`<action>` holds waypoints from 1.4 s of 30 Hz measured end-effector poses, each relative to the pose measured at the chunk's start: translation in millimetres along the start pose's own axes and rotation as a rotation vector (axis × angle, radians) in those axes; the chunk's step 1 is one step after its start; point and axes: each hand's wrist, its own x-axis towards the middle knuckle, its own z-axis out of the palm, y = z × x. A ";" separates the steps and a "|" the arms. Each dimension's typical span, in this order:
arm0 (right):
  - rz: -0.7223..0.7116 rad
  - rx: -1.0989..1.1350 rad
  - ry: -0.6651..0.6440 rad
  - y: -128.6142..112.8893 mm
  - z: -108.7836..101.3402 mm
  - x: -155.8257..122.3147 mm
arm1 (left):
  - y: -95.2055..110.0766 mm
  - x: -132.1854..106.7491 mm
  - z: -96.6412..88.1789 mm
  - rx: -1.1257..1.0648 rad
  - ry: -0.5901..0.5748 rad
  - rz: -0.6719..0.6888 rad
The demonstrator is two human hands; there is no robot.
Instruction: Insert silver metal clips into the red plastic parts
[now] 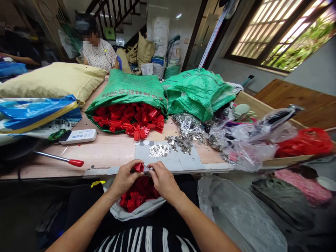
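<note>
A seated person's left hand and right hand meet at the near edge of a wooden worktable. The left fingers are curled closed around a small red plastic piece, thumb on top. The right fingers are pinched tight on a thin metal part, its tip touching the right side of the red plastic piece.

Directly below the fingers, in the person's lap, an open white bag holds more red pieces. Just beyond the fingertips lies a grey sheet carrying a loose heap of small silvery parts. Farther beyond, a green sack lies on its side, spilling red plastic pieces toward the hands. A second green sack sits beyond and to the right of the fingers. Clear plastic bags of metal parts and a red plastic bag are well off to the right.

To the left of the fingers lie a red-handled screwdriver and, beyond it, a white remote control, with a blue-and-white bag and a yellow sack farther left. Another person in a dotted top sits at the far end of the table.
</note>
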 end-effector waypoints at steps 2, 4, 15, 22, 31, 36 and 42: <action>-0.031 0.110 0.042 5.1 -2.3 -4.9 | 0.9 -3.5 0.7 -0.056 0.023 -0.019; -0.049 0.206 0.048 8.3 -4.7 -9.6 | 4.9 -6.6 1.9 -0.155 0.065 -0.051; -0.114 0.371 -0.105 -8.2 -24.7 -22.5 | 55.3 -18.7 13.3 -1.269 0.033 -0.554; -0.161 0.332 -0.055 -14.3 -30.5 -26.6 | 67.2 -20.9 16.9 -1.388 0.110 -0.730; -0.128 0.531 0.086 -10.7 -24.2 -25.9 | 74.1 -21.7 21.5 -1.318 0.102 -0.622; -0.013 0.613 0.102 6.3 -18.8 -26.2 | 57.8 -24.3 12.4 -0.910 0.168 -0.438; 0.022 0.544 0.119 20.8 -17.6 -29.4 | 38.0 -17.1 0.5 -0.600 0.229 -0.308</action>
